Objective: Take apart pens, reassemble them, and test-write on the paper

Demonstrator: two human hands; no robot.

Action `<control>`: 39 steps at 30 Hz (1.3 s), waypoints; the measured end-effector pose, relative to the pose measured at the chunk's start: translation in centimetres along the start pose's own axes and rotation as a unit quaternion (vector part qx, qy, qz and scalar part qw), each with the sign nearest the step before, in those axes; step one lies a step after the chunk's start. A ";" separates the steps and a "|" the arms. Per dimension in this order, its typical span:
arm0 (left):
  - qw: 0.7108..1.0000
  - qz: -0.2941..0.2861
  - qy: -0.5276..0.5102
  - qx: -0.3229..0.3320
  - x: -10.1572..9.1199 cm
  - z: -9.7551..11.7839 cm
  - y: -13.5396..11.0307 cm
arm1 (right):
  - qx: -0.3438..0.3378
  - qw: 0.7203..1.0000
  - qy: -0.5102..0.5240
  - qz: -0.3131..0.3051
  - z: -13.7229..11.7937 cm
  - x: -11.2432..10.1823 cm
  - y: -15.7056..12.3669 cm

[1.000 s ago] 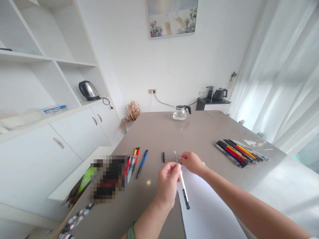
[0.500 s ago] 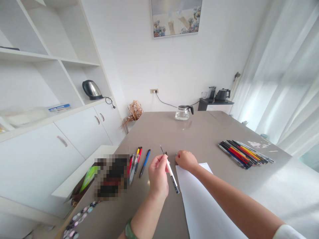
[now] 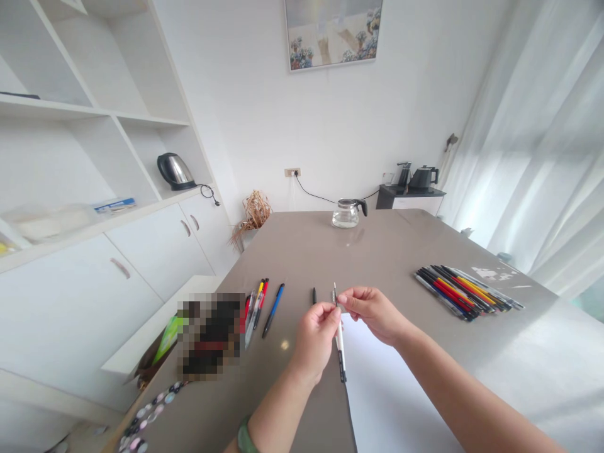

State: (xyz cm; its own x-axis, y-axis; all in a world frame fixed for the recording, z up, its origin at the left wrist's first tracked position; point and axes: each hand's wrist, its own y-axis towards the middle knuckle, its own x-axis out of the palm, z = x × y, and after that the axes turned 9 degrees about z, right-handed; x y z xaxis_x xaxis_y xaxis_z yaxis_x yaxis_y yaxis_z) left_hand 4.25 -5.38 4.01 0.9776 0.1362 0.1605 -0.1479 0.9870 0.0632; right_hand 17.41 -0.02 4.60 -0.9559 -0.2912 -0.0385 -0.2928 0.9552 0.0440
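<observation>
My left hand (image 3: 317,336) is closed around the white barrel of a pen (image 3: 340,343), whose black end points down toward me. A thin refill (image 3: 335,289) sticks up out of the barrel's far end. Thumb and forefinger of my right hand (image 3: 372,311) are pinched at the refill, just above the left fingertips. Whether a smaller part sits between them is hidden. Beyond the left hand, a short black pen part (image 3: 314,296) lies on the table. A white paper sheet (image 3: 391,390) is under and beside the right forearm.
A blue pen (image 3: 274,310) and several other pens (image 3: 257,305) lie left, by a blurred-out dark item (image 3: 214,333). A bead string (image 3: 153,412) is at near left. Many pens form a pile (image 3: 465,290) on the right. A glass pot (image 3: 346,215) stands at the far edge.
My right hand has lifted from the table and come to the refill. My left hand has shifted right with the pen, which is now more upright. The black part shows on the table.
</observation>
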 end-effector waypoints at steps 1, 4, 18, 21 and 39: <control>1.000 -0.011 0.003 -0.003 0.1 0.1 -0.1 | 0.006 1.000 0.021 -0.010 -0.2 -0.1 -0.2; 1.000 -0.027 0.008 -0.010 0.5 0.2 -0.2 | 0.025 0.999 0.035 -0.016 -0.4 -0.4 -0.5; 0.992 -0.056 0.086 -0.067 0.5 -1.7 0.0 | -0.012 0.992 0.045 0.120 -0.1 -2.9 1.0; 0.993 -0.052 0.087 -0.063 0.5 -1.5 0.0 | -0.005 0.983 -0.032 0.181 0.3 -3.9 2.3; 0.995 0.053 0.018 -0.085 -0.4 -1.6 0.7 | 0.120 0.885 -0.416 0.169 5.8 -3.4 9.8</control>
State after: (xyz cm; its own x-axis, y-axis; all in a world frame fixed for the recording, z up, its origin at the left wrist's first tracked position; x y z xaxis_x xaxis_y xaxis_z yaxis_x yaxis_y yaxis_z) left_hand 3.97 -4.57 2.38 0.9630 0.2402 0.1226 -0.2257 0.9667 -0.1210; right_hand 17.91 10.63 -0.64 -0.6098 0.0578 -0.7905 0.1154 0.9932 -0.0163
